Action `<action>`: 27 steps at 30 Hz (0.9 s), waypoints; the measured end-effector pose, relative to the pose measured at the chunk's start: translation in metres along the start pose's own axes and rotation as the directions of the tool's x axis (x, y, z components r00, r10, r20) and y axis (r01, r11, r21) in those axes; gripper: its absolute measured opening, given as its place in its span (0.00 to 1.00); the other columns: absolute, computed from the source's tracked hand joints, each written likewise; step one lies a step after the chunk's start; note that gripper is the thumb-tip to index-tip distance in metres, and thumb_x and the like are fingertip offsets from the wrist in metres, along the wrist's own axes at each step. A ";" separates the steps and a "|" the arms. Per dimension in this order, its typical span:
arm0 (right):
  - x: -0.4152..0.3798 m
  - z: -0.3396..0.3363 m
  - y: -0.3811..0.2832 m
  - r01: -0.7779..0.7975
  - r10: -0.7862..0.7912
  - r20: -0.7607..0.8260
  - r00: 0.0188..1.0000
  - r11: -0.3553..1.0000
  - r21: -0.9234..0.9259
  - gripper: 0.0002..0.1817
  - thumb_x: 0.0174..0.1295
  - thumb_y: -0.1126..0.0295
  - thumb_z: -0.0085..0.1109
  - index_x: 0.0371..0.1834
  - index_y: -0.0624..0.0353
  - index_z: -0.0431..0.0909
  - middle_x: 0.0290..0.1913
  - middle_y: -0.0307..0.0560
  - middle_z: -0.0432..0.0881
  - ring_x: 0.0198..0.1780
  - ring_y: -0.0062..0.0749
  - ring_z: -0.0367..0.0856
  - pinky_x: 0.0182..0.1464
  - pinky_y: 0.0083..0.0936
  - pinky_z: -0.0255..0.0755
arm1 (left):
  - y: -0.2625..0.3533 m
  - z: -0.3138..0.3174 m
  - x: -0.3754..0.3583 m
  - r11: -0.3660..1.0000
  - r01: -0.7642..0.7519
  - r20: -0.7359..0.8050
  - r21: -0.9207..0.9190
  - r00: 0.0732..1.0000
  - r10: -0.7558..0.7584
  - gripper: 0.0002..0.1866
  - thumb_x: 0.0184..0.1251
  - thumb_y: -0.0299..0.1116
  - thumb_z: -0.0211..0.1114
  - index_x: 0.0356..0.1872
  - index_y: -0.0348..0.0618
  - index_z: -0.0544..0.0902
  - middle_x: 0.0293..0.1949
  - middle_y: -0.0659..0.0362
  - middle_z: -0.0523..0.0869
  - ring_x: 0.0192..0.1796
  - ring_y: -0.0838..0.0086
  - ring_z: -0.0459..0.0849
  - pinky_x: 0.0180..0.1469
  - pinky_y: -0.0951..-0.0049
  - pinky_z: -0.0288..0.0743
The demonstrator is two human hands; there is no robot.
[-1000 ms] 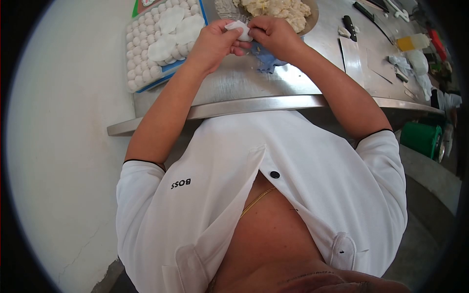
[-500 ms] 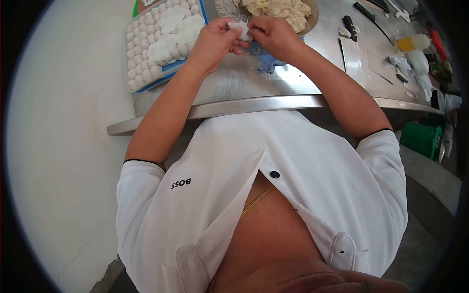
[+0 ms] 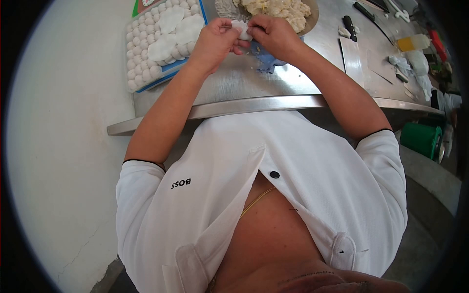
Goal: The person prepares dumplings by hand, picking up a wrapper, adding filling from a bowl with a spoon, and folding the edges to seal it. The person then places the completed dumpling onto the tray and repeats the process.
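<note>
At the top middle, my left hand (image 3: 215,43) cradles a small white dumpling (image 3: 241,29) in its closed fingers. My right hand (image 3: 273,33) pinches the dumpling's edge from the other side. Left of my hands, a tray (image 3: 168,77) bears rows of white dough balls (image 3: 141,49), with several flat dough wrappers (image 3: 172,18) laid on top. Just beyond my right hand is a metal bowl (image 3: 312,14) of pale, lumpy filling (image 3: 281,9). What lies inside the dumpling is hidden by the dough and my fingers.
A crumpled blue cloth (image 3: 266,61) lies on the steel table (image 3: 303,83) beneath my hands. To the right are a cleaver (image 3: 351,53), another knife (image 3: 371,19) and a bottle of yellow liquid (image 3: 413,43). A wall (image 3: 63,122) stands at the left.
The dough in my fingers looks slightly more upright and gathered. Both hands stay almost in the same place.
</note>
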State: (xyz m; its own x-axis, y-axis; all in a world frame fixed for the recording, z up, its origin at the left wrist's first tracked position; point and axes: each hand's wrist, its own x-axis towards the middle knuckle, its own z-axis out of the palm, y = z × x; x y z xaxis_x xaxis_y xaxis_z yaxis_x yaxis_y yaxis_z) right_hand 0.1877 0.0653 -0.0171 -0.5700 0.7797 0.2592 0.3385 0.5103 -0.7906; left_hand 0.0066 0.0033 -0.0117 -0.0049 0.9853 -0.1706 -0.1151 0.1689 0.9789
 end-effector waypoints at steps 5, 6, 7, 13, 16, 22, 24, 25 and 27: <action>-0.002 -0.002 -0.002 0.100 -0.093 0.065 0.994 0.987 -0.126 0.08 0.64 0.70 0.58 0.41 0.62 0.80 0.31 0.50 0.82 0.33 0.34 0.80 0.38 0.29 0.73 | 0.007 0.005 -0.004 0.994 0.045 0.018 0.097 0.999 -0.047 0.16 0.72 0.28 0.60 0.56 0.31 0.74 0.42 0.56 0.84 0.39 0.67 0.89 0.34 0.76 0.79; -0.003 -0.002 -0.004 0.100 -0.092 0.065 0.994 0.987 -0.126 0.08 0.64 0.70 0.58 0.41 0.62 0.80 0.31 0.50 0.82 0.33 0.34 0.80 0.38 0.29 0.73 | 0.006 0.004 -0.003 0.994 0.045 0.018 0.097 0.999 -0.047 0.16 0.72 0.28 0.60 0.56 0.31 0.74 0.42 0.56 0.84 0.39 0.67 0.89 0.34 0.76 0.79; -0.003 -0.002 -0.008 0.043 -0.040 0.036 0.999 0.996 -0.078 0.08 0.64 0.69 0.58 0.41 0.62 0.80 0.31 0.50 0.82 0.32 0.34 0.80 0.37 0.30 0.73 | 0.004 0.003 -0.002 0.996 0.042 0.023 0.078 0.999 -0.044 0.16 0.72 0.28 0.60 0.56 0.30 0.74 0.42 0.55 0.84 0.40 0.67 0.89 0.34 0.76 0.79; 0.000 0.001 0.001 0.030 -0.030 -0.011 0.999 0.998 -0.057 0.08 0.64 0.68 0.59 0.40 0.62 0.80 0.30 0.50 0.82 0.31 0.34 0.79 0.37 0.30 0.73 | 0.004 0.005 -0.003 0.999 0.037 0.012 0.026 0.999 -0.037 0.16 0.72 0.28 0.59 0.56 0.30 0.73 0.41 0.55 0.83 0.40 0.66 0.89 0.34 0.76 0.79; 0.000 -0.001 -0.003 0.029 -0.028 0.007 1.000 0.997 -0.073 0.09 0.63 0.67 0.58 0.40 0.62 0.80 0.31 0.54 0.82 0.35 0.44 0.81 0.40 0.36 0.74 | 0.002 0.005 -0.003 0.999 0.021 -0.019 0.026 1.000 -0.020 0.16 0.72 0.28 0.59 0.55 0.30 0.73 0.41 0.55 0.83 0.39 0.67 0.89 0.34 0.76 0.80; -0.002 -0.003 -0.004 0.064 -0.057 0.059 0.997 0.991 -0.119 0.10 0.63 0.67 0.58 0.40 0.62 0.80 0.32 0.55 0.82 0.36 0.47 0.82 0.40 0.36 0.74 | 0.004 0.007 -0.003 0.994 0.015 0.001 0.108 1.000 -0.016 0.15 0.73 0.29 0.59 0.55 0.30 0.75 0.41 0.55 0.84 0.39 0.68 0.89 0.32 0.77 0.80; -0.004 -0.002 -0.008 0.071 -0.065 0.050 0.997 0.989 -0.132 0.09 0.64 0.69 0.59 0.41 0.63 0.80 0.31 0.52 0.81 0.33 0.39 0.81 0.38 0.32 0.73 | 0.004 0.007 -0.003 0.994 0.020 0.012 0.110 1.000 -0.021 0.15 0.73 0.29 0.59 0.55 0.30 0.75 0.41 0.55 0.84 0.38 0.68 0.89 0.32 0.77 0.80; -0.004 -0.002 -0.011 0.026 -0.025 0.015 1.000 0.995 -0.093 0.09 0.63 0.68 0.58 0.39 0.62 0.81 0.32 0.55 0.82 0.36 0.47 0.81 0.40 0.37 0.74 | 0.004 0.007 -0.003 0.995 0.019 0.015 0.098 1.000 -0.021 0.16 0.73 0.29 0.59 0.56 0.30 0.75 0.41 0.55 0.84 0.38 0.68 0.88 0.32 0.76 0.80; -0.004 -0.002 -0.011 -0.018 0.017 -0.017 1.000 0.998 -0.053 0.10 0.62 0.66 0.57 0.37 0.62 0.81 0.32 0.58 0.82 0.38 0.54 0.82 0.42 0.42 0.74 | 0.005 0.007 -0.003 0.996 0.019 0.019 0.083 1.000 -0.021 0.16 0.73 0.29 0.59 0.56 0.30 0.74 0.42 0.54 0.84 0.38 0.68 0.88 0.32 0.76 0.80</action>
State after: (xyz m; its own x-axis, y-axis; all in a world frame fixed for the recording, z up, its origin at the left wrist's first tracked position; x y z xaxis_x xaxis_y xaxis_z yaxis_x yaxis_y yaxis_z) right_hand 0.1877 0.0570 -0.0081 -0.5513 0.7944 0.2552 0.3881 0.5149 -0.7644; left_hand 0.0133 0.0010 -0.0052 0.0159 0.9819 -0.1887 -0.0324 0.1891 0.9814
